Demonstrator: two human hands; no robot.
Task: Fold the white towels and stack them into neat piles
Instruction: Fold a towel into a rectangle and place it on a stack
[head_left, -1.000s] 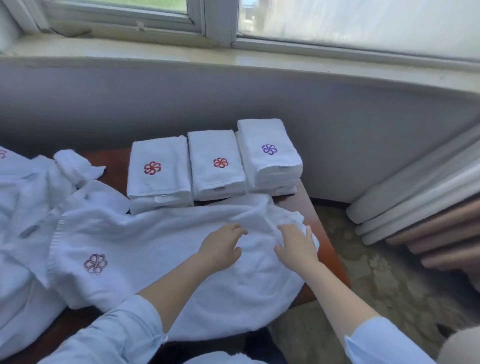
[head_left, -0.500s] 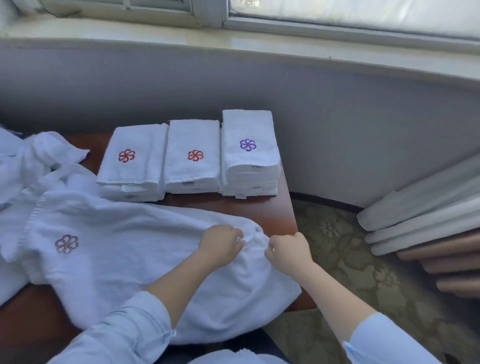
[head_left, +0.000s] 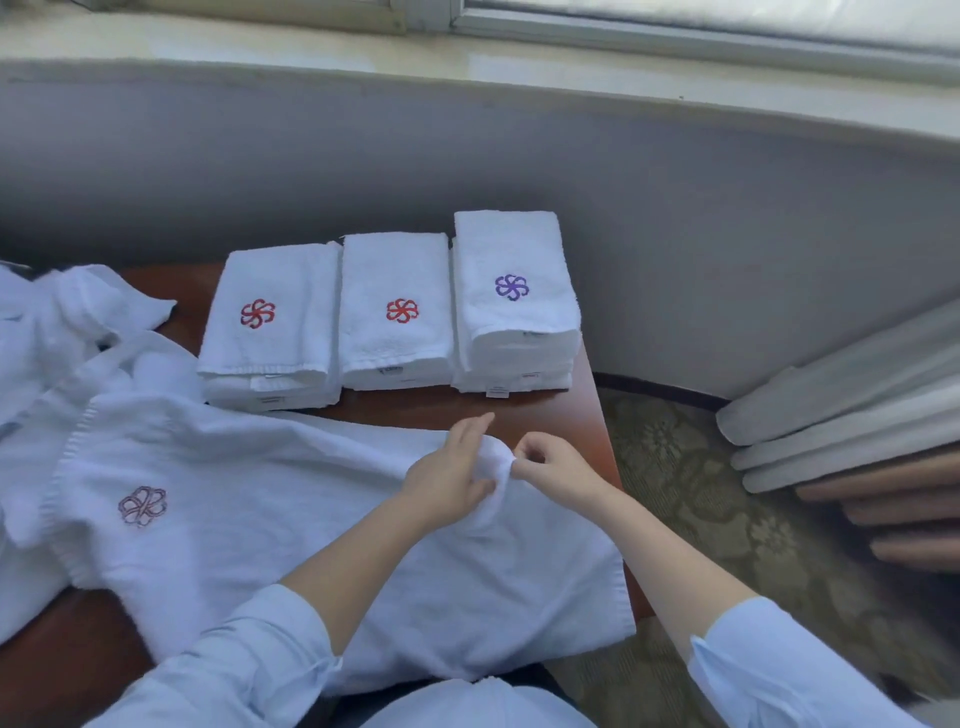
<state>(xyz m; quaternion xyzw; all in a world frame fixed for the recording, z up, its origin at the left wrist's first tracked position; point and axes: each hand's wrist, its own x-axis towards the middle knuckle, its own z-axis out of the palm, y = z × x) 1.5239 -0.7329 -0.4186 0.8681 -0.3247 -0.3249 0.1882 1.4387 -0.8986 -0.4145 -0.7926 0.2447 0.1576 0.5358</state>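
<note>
A white towel (head_left: 260, 519) with a faint purple flower emblem lies spread across the brown table (head_left: 545, 421). Its right far corner is bunched up between my hands. My left hand (head_left: 452, 475) holds the bunched cloth with its fingers extended upward. My right hand (head_left: 550, 467) pinches the same corner from the right. Behind the towel stand three folded piles: a left pile (head_left: 270, 327) with a red flower, a middle pile (head_left: 397, 312) with a red flower, and a taller right pile (head_left: 517, 296) with a purple flower.
More unfolded white towels (head_left: 57, 332) lie heaped at the table's left end. A grey wall and window sill run behind the table. Patterned carpet (head_left: 727, 519) lies to the right, with rolled grey and brown bundles (head_left: 857, 415) against the wall.
The towel's right end has been drawn back from the table's edge. Both hands have closed in on its far right corner, which is now raised and bunched between them.
</note>
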